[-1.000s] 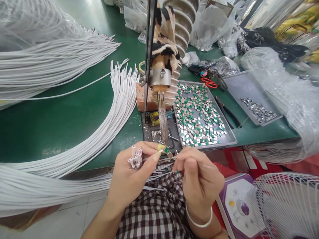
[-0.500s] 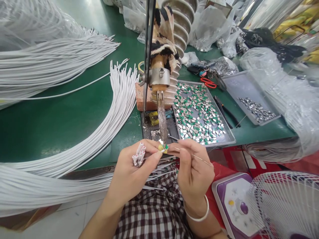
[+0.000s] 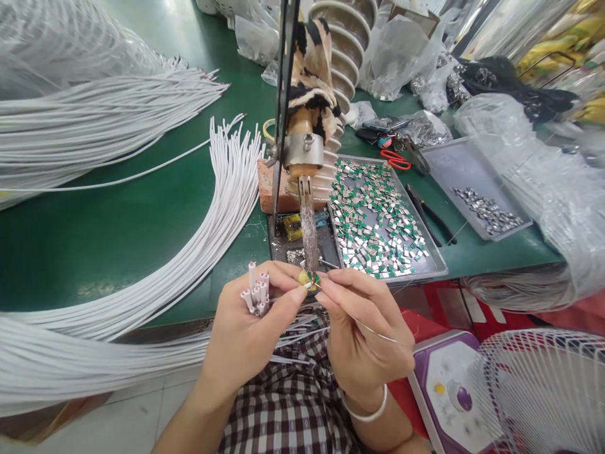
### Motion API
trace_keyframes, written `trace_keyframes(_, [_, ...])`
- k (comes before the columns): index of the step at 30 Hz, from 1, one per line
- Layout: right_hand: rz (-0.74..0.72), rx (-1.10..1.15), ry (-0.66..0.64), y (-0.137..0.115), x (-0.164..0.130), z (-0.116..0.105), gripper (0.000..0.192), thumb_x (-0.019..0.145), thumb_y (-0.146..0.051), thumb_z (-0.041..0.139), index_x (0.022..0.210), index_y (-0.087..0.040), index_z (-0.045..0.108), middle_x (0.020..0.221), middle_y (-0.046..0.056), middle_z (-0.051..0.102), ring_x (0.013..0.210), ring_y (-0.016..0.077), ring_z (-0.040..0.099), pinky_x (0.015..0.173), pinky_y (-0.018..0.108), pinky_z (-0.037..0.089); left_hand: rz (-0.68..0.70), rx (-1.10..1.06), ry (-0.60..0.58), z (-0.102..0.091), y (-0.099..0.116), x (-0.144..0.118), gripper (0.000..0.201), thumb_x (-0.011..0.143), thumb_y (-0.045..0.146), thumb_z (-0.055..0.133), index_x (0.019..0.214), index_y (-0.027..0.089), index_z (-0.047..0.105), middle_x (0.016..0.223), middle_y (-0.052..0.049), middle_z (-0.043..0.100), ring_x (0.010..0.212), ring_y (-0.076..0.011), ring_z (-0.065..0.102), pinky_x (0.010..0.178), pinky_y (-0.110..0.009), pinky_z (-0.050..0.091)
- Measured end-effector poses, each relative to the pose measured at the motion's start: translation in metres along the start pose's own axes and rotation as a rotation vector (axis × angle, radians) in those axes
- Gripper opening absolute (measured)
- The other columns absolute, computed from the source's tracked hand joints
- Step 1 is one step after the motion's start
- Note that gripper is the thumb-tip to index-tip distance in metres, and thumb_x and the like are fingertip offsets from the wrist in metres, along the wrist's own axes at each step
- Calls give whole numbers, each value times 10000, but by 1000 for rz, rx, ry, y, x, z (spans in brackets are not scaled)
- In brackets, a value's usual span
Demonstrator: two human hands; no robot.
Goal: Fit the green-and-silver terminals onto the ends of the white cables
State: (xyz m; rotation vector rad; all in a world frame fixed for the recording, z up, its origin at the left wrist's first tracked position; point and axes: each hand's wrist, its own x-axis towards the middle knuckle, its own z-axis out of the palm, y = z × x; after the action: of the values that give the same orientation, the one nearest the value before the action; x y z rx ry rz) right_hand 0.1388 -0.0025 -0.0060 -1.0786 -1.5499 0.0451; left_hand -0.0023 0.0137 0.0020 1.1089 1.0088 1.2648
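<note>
My left hand (image 3: 255, 321) is closed around a bundle of white cables (image 3: 258, 290), their cut ends sticking up between the fingers. Its thumb and forefinger pinch one white cable end beside a small green circuit board (image 3: 312, 277). Directly above that board is the tip of a mounted soldering iron (image 3: 309, 233), pointing down; fingers partly hide the contact. My right hand (image 3: 368, 325) pinches a thin solder wire (image 3: 378, 334), whose front end reaches the board and whose tail runs back across the palm.
Right of the iron, a tray (image 3: 439, 268) holds many small green-and-metal connectors. Beyond it lie pliers (image 3: 432, 217), red-handled scissors (image 3: 396, 159) and a tray of metal parts (image 3: 505, 233). White cable bundles (image 3: 203, 239) spread left. A brick (image 3: 271, 189) stands behind the iron; a fan (image 3: 543, 391) is at lower right.
My right hand has tilted and its fingertips have moved closer to the board, bringing the solder wire's end in. The cable ends in my left hand have shifted slightly left and spread.
</note>
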Motion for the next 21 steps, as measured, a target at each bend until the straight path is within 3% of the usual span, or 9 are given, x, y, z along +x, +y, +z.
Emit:
trace_keyframes(7, [73, 127, -27, -1, -2, -5, 279, 909, -56, 645, 1118, -215, 738, 957, 50, 768, 857, 167, 735, 734, 319, 655, -11, -19, -45, -4, -5, -2, 223, 871, 74, 683, 757, 265, 709, 872, 69, 767, 836, -95, 708, 762, -156, 535])
trace_keyframes(11, [339, 456, -38, -4, -1, -6, 242, 996, -136, 523, 1074, -209, 741, 746, 15, 702, 646, 132, 674, 556, 264, 599, -19, 47, -11, -5, -6, -2, 215, 854, 84, 693, 731, 260, 704, 857, 67, 767, 807, -106, 704, 722, -177, 527])
trace_keyframes(14, [479, 601, 4, -4, 0, -4, 285, 1040, -188, 434, 1119, -207, 707, 743, 20, 719, 632, 141, 706, 495, 244, 601, -14, 67, -1, -4, -6, -2, 224, 854, 86, 685, 725, 267, 705, 853, 81, 766, 810, -105, 703, 728, -184, 524])
trace_keyframes(17, [395, 437, 81, -2, -3, -1, 263, 1013, -107, 476, 1171, -223, 651, 889, 25, 779, 791, 155, 775, 674, 289, 676, 1, 43, -6, -3, -5, -1, 234, 861, 79, 675, 729, 270, 702, 844, 91, 764, 790, -95, 701, 724, -177, 526])
trace_keyframes(19, [254, 284, 66, 0, -6, 0, 250, 967, -61, 552, 1119, -219, 673, 1007, 38, 783, 908, 168, 778, 813, 335, 679, 1, 21, -12, -2, -4, 0, 238, 865, 71, 672, 731, 266, 700, 838, 92, 761, 773, -85, 699, 715, -160, 528])
trace_keyframes(21, [142, 151, 36, 0, -7, 0, 273, 922, -26, 609, 1096, -212, 708, 1058, 49, 769, 964, 172, 767, 851, 333, 671, 3, 9, -15, -1, -3, 2, 242, 866, 62, 674, 730, 261, 701, 832, 93, 760, 777, -75, 699, 722, -138, 529])
